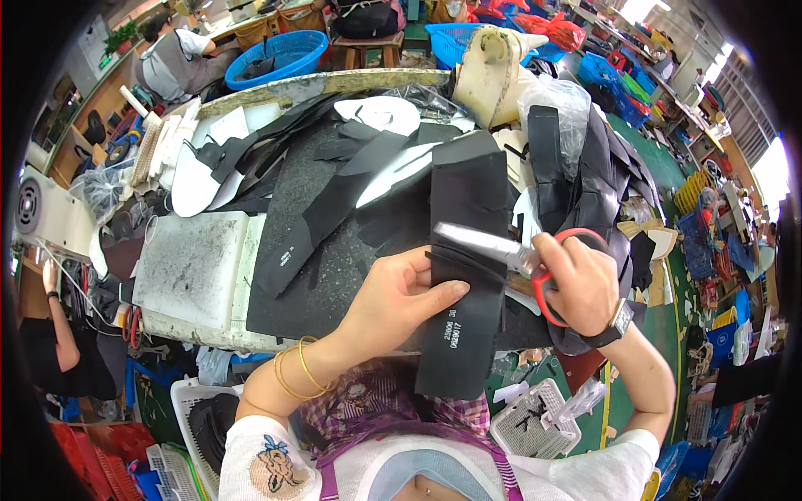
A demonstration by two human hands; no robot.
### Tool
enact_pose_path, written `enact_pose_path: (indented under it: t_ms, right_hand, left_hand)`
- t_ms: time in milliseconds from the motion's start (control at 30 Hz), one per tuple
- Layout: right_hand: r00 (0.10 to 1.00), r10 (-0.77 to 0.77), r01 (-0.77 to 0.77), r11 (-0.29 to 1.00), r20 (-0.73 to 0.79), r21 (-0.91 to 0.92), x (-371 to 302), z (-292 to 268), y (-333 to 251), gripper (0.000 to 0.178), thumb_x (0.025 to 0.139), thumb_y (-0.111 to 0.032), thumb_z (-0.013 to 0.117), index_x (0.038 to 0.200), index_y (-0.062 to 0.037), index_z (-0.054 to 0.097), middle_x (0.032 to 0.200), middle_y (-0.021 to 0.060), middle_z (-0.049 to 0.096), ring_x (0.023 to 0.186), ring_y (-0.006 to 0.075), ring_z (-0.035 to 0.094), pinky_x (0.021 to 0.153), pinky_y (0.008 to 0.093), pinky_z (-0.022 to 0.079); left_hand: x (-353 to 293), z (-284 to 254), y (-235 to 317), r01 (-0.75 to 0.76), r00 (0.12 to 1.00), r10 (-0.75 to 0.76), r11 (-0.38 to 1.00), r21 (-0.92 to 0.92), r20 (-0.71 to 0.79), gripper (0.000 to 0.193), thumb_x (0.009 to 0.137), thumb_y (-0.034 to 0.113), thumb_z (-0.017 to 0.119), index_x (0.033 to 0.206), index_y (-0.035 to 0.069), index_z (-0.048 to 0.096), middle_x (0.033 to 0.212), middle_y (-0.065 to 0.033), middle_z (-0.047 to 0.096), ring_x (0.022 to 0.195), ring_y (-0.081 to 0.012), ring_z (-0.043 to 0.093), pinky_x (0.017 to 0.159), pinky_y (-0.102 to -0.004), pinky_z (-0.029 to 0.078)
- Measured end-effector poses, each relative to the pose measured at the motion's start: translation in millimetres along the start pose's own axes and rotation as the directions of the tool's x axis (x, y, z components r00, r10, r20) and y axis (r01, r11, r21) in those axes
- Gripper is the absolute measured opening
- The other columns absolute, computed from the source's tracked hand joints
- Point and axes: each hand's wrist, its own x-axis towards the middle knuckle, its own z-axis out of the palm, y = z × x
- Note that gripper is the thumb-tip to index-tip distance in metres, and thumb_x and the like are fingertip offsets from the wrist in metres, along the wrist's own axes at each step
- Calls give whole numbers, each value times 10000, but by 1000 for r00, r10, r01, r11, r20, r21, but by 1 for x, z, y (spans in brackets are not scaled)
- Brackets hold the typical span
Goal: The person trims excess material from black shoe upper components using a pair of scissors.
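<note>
My left hand [399, 294] grips a long black strip of material [469, 179], thumb on top and fingers beneath, holding it in front of me over the table edge. The strip's lower part carries white printed marks and hangs toward my lap. In my right hand [579, 284] is a pair of scissors [484, 244] with red-rimmed handles, my fingers through the loops. The blades point left and lie across the strip just above my left thumb; whether they are parted is hard to make out. More black cut pieces [322, 221] are spread beyond my left hand.
A white cutting block [196, 271] sits at the table's left. Black pieces [597, 163] are heaped at the right beside a clear plastic bag [561, 113]. White baskets [535, 424] stand below the near edge. Another person [175, 63] sits at the far left near a blue tub [277, 60].
</note>
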Motion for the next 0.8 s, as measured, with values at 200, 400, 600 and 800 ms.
enact_pose_path:
  t_ms: [200,400,600,800]
  right_hand:
    - [875,395,-440,409,279,799,27,-1,-33,566,696,-229,749,1117,-27,428,755,96,562,638,192,556,571,304,440]
    - [760,468,-292,-372,450,881,13,14,-28,390,775,-35,643,1092,-65,418,814,-1,551,690,47,496,604,195,401]
    - [768,333,-300,-567,547,767,7,1,-41,407,758,-2,646,1095,-57,426,850,10,551,715,59,504,615,216,411]
    - [728,492,-133,-583,477,802,13,-10,-49,439,762,-12,643,1120,-48,391,814,25,559,677,68,526,588,208,415]
  left_hand:
    - [2,24,5,-331,931,320,547,769,174,502,788,145,637,1211,-54,455,935,-147,597,839,-247,620,717,-318,479]
    - [-13,-13,-29,-7,990,-2,998,62,143,718,856,534,467,1276,-46,402,1123,-130,529,962,-227,570,861,-333,450]
    - [5,13,-24,284,950,-67,593,-754,306,606,916,473,390,1252,-29,427,1161,-146,552,1103,-231,521,932,-365,419]
    - [15,-3,1,-131,988,148,958,-254,50,766,762,343,658,1348,42,268,1141,-155,525,1041,-241,546,901,-365,448]
